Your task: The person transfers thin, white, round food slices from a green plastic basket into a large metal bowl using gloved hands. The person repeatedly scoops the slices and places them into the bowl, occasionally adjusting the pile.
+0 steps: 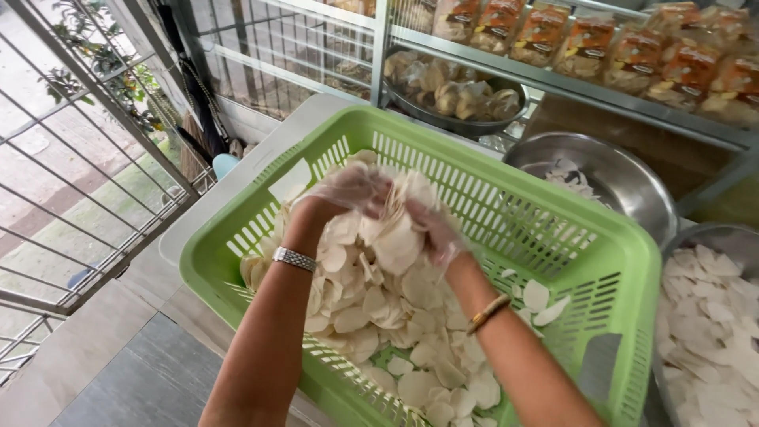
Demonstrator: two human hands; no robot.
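Both gloved hands are in the green basket [553, 229]: the left hand [352, 190] and right hand [431, 233] are cupped together around 1 stack of pale round chips [391, 229], lifted just above the heap of chips [371, 308] (thin, likely brittle). Best, I judge, to keep the grip loose and square the edges gently. 2 steel bowls [624, 174] sit beside the basket.

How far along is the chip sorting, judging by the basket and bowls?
Done: the bowl at right is heaped with pale chips, and the middle bowl holds a few. In hand: the left hand and right hand, both gloved, lift a stack of chips over the green basket. Left: the basket's large pile.
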